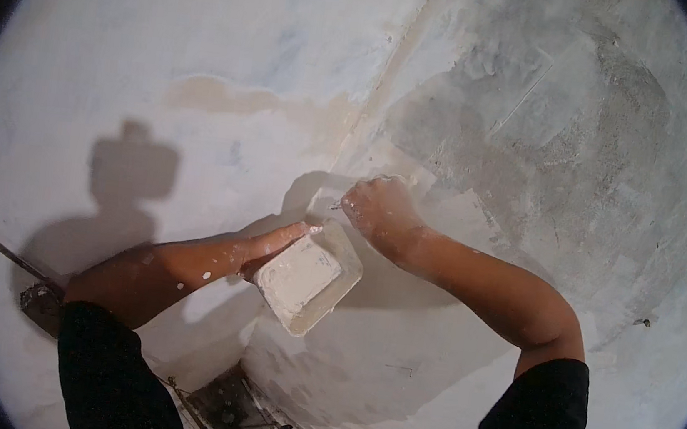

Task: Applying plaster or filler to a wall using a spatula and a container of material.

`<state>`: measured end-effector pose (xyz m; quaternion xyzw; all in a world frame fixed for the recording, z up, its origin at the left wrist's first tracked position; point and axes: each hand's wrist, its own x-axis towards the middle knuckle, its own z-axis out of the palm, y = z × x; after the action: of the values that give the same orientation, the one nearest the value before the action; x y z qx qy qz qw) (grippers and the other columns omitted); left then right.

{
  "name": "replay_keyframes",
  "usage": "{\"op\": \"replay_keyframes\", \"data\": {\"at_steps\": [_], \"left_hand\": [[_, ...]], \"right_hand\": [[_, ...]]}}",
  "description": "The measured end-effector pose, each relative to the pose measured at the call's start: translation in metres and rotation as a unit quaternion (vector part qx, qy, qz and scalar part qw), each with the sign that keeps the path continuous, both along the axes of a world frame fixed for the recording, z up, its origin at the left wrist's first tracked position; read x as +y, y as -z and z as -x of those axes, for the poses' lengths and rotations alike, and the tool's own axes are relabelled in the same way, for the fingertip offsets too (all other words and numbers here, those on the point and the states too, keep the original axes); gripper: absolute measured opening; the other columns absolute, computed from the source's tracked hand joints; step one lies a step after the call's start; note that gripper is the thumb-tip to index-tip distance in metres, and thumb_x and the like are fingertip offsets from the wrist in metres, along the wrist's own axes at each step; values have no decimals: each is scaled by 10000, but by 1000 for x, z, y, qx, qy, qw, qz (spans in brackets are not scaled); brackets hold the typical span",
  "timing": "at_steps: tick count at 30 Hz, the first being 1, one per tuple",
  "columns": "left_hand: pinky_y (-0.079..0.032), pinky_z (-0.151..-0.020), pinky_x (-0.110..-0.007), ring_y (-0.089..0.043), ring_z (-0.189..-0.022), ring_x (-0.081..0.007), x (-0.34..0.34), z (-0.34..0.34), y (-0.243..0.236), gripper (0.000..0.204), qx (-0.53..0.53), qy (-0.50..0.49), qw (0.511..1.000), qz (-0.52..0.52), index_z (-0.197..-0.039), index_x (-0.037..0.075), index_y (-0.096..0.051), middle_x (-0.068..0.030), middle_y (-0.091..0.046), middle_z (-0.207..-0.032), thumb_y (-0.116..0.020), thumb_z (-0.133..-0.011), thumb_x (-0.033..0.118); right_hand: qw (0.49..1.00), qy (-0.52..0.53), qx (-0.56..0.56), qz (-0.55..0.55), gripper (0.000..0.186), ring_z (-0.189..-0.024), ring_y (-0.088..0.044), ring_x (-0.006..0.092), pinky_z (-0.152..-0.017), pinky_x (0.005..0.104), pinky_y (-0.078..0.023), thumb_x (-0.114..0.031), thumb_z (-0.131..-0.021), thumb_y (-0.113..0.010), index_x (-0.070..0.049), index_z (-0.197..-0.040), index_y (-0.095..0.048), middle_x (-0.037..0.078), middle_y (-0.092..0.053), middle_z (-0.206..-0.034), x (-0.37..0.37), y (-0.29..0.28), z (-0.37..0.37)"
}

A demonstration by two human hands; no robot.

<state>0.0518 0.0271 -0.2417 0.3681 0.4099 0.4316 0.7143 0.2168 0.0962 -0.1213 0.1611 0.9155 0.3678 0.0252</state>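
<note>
Just one tub (pixel 346 278), in the left hand (pixel 272 245).

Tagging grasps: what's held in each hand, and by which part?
Left hand: pale rectangular tub, grip on its upper-left side in the picture. Right hand: curled; whether it holds anything cannot be told.

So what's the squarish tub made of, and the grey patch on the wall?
The squarish tub looks like dull plastic, maybe: its corners are rounded, but pale smears hide much of it. The grey patch looks like matt, rough cement or plaster, because it's grainy and blotchy; I can't tell which.
</note>
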Motion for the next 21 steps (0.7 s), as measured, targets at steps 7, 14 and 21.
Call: {"op": "replay_keyframes", "data": {"at_steps": [7, 14, 21], "left_hand": [[-460, -899, -382, -557, -1044, -252, -23, -3, -15, 576, -34, 3, 999, 10, -1238, 80, -473, -124, -525, -1201, -393, -881, 525], [-461, -904, -384, -556, -1048, -240, -10, -8, -14, 574, -48, -17, 998, -34, -1267, 99, -443, -119, -525, -1202, -384, -884, 523], [-458, -912, -398, -548, -1065, -256, -20, -8, -24, 607, 38, -15, 999, -22, -1276, 91, -431, -132, -501, -1233, -365, -882, 548]], "right_hand": [[904, -123, 235, -336, 248, -951, -573, 218, -786, 398, -466, -154, -797, -535, -70, -1026, -582, 88, -594, -1009, -6, -91, -18], [944, -101, 139, -280, 390, -1038, -526, 345, -841, 458, -443, -164, -803, -571, -30, -1164, -511, 219, -518, -1175, 28, -8, -84], [991, 50, 86, 92, 258, -950, -586, 294, -797, 440, -469, -170, -818, -488, -114, -1046, -594, 107, -615, -1038, -28, -22, -86]]}}
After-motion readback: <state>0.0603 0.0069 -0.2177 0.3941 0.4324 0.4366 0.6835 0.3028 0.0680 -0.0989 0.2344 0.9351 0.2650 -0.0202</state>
